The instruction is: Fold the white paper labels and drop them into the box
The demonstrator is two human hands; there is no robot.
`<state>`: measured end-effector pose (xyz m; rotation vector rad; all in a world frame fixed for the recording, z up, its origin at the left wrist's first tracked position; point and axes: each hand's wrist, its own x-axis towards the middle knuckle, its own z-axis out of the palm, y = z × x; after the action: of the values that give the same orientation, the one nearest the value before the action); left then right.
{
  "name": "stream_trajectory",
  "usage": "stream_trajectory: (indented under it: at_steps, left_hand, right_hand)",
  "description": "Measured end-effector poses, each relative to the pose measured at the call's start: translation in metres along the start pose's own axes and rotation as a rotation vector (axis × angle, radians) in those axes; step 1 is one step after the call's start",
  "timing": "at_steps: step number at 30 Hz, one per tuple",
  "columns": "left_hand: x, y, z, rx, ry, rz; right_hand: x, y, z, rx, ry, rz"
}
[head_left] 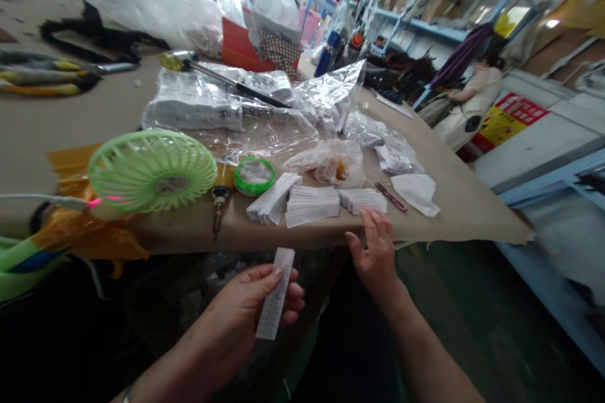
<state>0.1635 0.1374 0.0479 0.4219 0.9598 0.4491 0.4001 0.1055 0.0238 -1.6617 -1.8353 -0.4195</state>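
My left hand [265, 296] is closed on a narrow white printed paper label [275, 302], thumb on its face, held in front of the table edge. My right hand [375, 245] is open, fingers reaching over the edge with their tips at the near side of a stack of white labels [363, 199]. Whether the tips touch that stack is hard to make out. To its left lie a second fanned stack of labels [312, 203] and a third, slanted stack [273, 199]. A dark pink pen [391, 197] rests just right of the stacks.
A green fan [154, 171] stands at the left, near a small tool with a metal tip [218, 211] and a round green container [254, 176]. Clear plastic bags [227, 104] of paper lie behind. A white paper piece [416, 194] is at right. A person [472, 101] stands beyond the table.
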Motion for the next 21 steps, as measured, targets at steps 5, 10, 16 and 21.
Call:
stream_trajectory:
  at_steps: [5, 10, 16, 21]
  left_hand:
    - [0.001, -0.006, 0.003, 0.012, 0.030, -0.024]
    - [0.002, -0.009, -0.001, 0.034, 0.069, -0.020]
    - [0.002, -0.008, 0.000, 0.044, 0.111, -0.015]
    - [0.002, -0.009, -0.001, 0.040, 0.098, -0.007]
  right_hand:
    - [-0.012, 0.040, 0.005, -0.259, -0.130, 0.046]
    - [-0.014, 0.045, -0.002, -0.073, -0.014, 0.020]
    - [-0.008, 0.047, -0.009, 0.102, 0.026, 0.099]
    - [0.010, 0.050, -0.018, 0.188, -0.105, 0.148]
